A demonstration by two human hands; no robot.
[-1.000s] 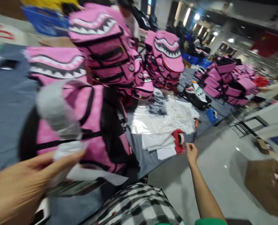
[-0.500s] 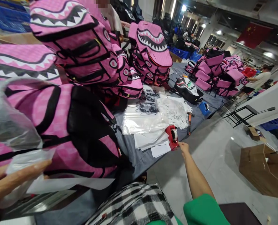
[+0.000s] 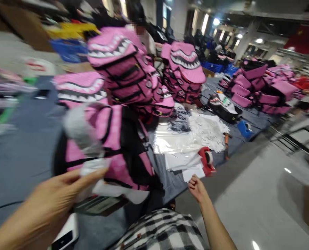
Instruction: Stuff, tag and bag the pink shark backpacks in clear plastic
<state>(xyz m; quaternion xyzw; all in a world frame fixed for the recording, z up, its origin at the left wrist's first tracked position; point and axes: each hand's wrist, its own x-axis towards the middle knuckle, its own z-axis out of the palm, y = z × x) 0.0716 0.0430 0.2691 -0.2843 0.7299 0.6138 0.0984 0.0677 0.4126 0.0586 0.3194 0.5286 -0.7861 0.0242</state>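
My left hand (image 3: 65,187) is closed on a strip of translucent white wrapping film (image 3: 94,168) at the near side of a pink and black backpack (image 3: 112,132). A grey-white wrapped loop (image 3: 81,128) arches over the bag's left part. Below the fingers, a loose white end of film trails to the right. My right hand (image 3: 197,187) has its fingers pinched together, just short of some white paper sheets (image 3: 193,172). Anything between those fingers is too small to make out. Right beyond them stands a red tape dispenser (image 3: 207,161) with a roll in it.
Pink shark-mouth backpacks (image 3: 120,66) are piled behind. Clear plastic bags (image 3: 170,139), a black shark-face pouch (image 3: 224,107), an orange-handled tool (image 3: 226,146) and a blue tape dispenser (image 3: 245,128) lie along the table. A white device (image 3: 67,232) sits at the lower left.
My right hand has come away from the red tape dispenser, towards me and to the left. The view has swung left. My left hand still holds the film at the backpack.
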